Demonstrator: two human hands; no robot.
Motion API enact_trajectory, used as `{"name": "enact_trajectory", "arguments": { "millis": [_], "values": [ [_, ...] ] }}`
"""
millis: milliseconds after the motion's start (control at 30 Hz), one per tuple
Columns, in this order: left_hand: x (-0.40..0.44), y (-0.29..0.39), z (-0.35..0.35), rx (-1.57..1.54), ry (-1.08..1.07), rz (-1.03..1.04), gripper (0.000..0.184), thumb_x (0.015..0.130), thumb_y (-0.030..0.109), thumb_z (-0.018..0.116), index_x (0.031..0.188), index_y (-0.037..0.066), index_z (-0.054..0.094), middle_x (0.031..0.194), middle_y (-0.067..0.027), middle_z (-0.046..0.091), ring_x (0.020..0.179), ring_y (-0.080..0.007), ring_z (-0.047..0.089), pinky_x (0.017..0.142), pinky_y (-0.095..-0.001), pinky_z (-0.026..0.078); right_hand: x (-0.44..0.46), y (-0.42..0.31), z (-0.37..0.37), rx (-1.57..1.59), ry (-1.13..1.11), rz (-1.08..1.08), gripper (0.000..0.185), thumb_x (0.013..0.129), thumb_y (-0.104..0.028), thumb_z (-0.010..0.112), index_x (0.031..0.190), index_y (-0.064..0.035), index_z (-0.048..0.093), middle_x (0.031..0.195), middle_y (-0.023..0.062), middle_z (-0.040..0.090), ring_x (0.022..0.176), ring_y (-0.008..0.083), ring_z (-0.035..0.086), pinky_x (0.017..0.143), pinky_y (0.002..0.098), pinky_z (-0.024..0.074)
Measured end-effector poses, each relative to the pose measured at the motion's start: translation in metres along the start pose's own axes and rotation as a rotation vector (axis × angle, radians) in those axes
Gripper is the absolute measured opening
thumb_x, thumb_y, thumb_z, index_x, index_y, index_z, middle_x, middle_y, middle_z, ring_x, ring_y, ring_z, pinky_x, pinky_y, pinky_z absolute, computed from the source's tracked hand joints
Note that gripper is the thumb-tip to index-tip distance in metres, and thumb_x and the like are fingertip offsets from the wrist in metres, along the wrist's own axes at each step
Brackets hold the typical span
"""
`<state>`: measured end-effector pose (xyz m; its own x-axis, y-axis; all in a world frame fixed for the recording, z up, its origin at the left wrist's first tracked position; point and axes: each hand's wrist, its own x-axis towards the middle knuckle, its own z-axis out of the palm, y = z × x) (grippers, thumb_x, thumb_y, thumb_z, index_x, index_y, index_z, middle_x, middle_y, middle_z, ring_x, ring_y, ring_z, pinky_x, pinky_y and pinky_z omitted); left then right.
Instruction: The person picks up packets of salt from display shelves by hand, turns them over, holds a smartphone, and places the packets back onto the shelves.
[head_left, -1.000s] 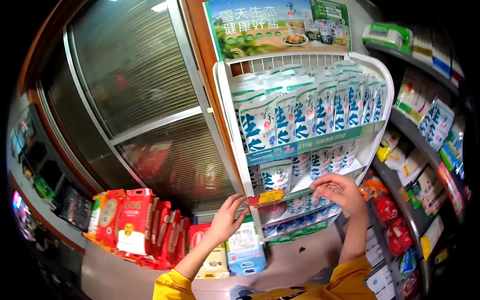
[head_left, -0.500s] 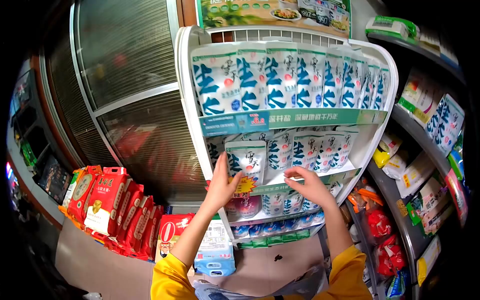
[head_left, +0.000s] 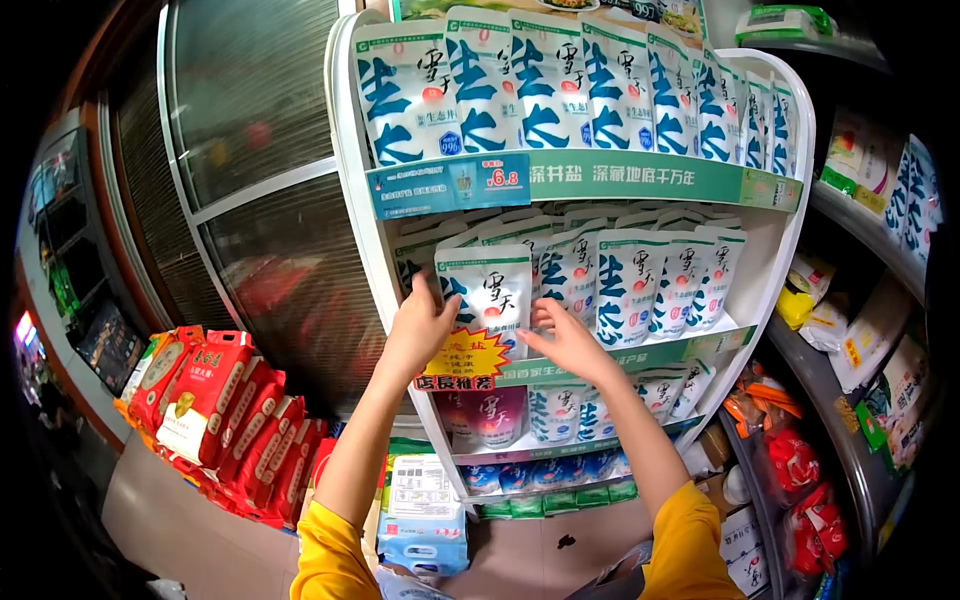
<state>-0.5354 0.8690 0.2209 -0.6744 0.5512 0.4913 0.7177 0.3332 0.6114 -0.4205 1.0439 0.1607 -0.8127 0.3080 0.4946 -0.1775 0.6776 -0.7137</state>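
Note:
A white pouch with teal lettering (head_left: 487, 285) stands at the front left of the display rack's second shelf. My left hand (head_left: 425, 325) is at the pouch's left edge, its fingers apart. At the lower right edge of the same pouch is my right hand (head_left: 562, 335), fingers apart and slightly curled. Neither hand shows a grip on it. More such pouches (head_left: 625, 285) stand to the right and behind. A yellow starburst label (head_left: 462, 358) hangs on the shelf edge below the pouch, just right of my left wrist.
The white rack (head_left: 357, 200) has a full top row of pouches (head_left: 543, 85) and lower rows of packets. Red bags (head_left: 215, 385) are piled on the floor at the left. Dark shelving (head_left: 850, 400) with bagged goods rises at the right. A sliding glass door (head_left: 255, 120) is behind.
The rack appears larger and nearer. Both hands have moved in to the front left pouch on the second shelf, the right one coming leftward to its edge.

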Motion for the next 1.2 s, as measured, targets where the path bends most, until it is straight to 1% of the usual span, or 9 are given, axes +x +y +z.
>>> {"name": "enact_trajectory", "arguments": {
  "millis": [167,267,400,733,833,933,1067,1100,1200],
  "values": [
    [0.008,-0.011,0.001,0.042,-0.016,0.058,0.041,0.075,0.019,0.057,0.100,-0.007,0.038,0.071,-0.0214,0.056,0.071,-0.0364,0.056,0.061,-0.0390,0.044,0.015,0.008,0.011,0.179,-0.092,0.049,0.048,0.074,-0.021,0.063,0.108,0.0030,0.039,0.099,0.0130,0.053,0.091,0.0176,0.052,0.077,0.0282,0.0421],
    [0.016,-0.024,0.006,0.012,-0.028,0.134,0.038,0.071,0.012,0.059,0.096,-0.005,0.037,0.075,-0.0224,0.056,0.074,-0.0368,0.056,0.062,-0.0393,0.045,0.018,0.005,0.018,0.345,-0.112,0.062,0.049,0.070,-0.023,0.065,0.105,0.0029,0.041,0.103,0.0197,0.051,0.099,0.0253,0.049,0.082,0.0329,0.0395],
    [0.017,-0.019,0.007,-0.010,-0.081,0.012,0.043,0.067,0.005,0.060,0.099,-0.003,0.032,0.077,-0.0228,0.056,0.079,-0.0379,0.056,0.065,-0.0403,0.045,0.019,0.003,0.023,0.207,-0.028,0.144,0.056,0.066,-0.022,0.067,0.106,0.0036,0.039,0.105,0.0212,0.049,0.101,0.0296,0.048,0.084,0.0337,0.0380],
    [0.021,0.021,0.015,-0.056,0.031,0.204,0.028,0.067,-0.002,0.056,0.086,0.000,0.036,0.069,-0.0220,0.054,0.070,-0.0408,0.052,0.059,-0.0440,0.041,0.005,-0.014,0.007,0.001,0.180,0.078,0.058,0.067,-0.025,0.067,0.109,0.0036,0.038,0.100,0.0236,0.052,0.093,0.0362,0.052,0.076,0.0384,0.0423],
    [0.022,0.043,0.012,-0.120,0.033,0.301,0.027,0.072,-0.004,0.054,0.089,-0.001,0.034,0.065,-0.0171,0.055,0.066,-0.0323,0.058,0.056,-0.0303,0.044,0.000,-0.024,-0.010,-0.022,0.280,0.128,0.056,0.068,-0.029,0.066,0.108,0.0017,0.040,0.100,0.0239,0.052,0.093,0.0368,0.051,0.075,0.0399,0.0422],
    [0.016,0.066,0.007,-0.222,-0.005,0.308,0.027,0.072,-0.004,0.054,0.090,0.000,0.034,0.065,-0.0164,0.055,0.066,-0.0302,0.059,0.057,-0.0298,0.044,-0.012,-0.033,-0.031,-0.047,0.334,0.114,0.053,0.068,-0.030,0.066,0.105,0.0013,0.043,0.096,0.0233,0.053,0.089,0.0371,0.052,0.073,0.0404,0.0423],
    [0.004,0.101,0.000,-0.351,-0.003,0.365,0.022,0.073,0.000,0.054,0.088,0.002,0.039,0.066,-0.0152,0.056,0.066,-0.0340,0.057,0.053,-0.0366,0.043,-0.036,-0.062,-0.061,-0.133,0.416,0.036,0.049,0.067,-0.029,0.067,0.097,0.0041,0.046,0.089,0.0217,0.054,0.083,0.0362,0.053,0.071,0.0394,0.0425],
    [0.002,0.107,-0.003,-0.320,-0.047,0.339,0.021,0.074,0.001,0.055,0.088,0.002,0.040,0.067,-0.0148,0.057,0.068,-0.0321,0.058,0.054,-0.0344,0.044,-0.043,-0.072,-0.072,-0.167,0.329,0.188,0.047,0.069,-0.020,0.068,0.101,0.0024,0.042,0.098,0.0162,0.054,0.091,0.0233,0.054,0.074,0.0317,0.0421],
    [-0.001,0.135,-0.019,-0.367,-0.125,0.336,0.022,0.074,0.003,0.055,0.091,0.003,0.041,0.071,-0.0143,0.059,0.069,-0.0294,0.060,0.055,-0.0319,0.044,-0.058,-0.114,-0.095,0.045,0.345,0.208,0.046,0.069,-0.015,0.068,0.101,0.0020,0.040,0.100,0.0139,0.052,0.094,0.0198,0.051,0.076,0.0299,0.0409]
  ]
}}
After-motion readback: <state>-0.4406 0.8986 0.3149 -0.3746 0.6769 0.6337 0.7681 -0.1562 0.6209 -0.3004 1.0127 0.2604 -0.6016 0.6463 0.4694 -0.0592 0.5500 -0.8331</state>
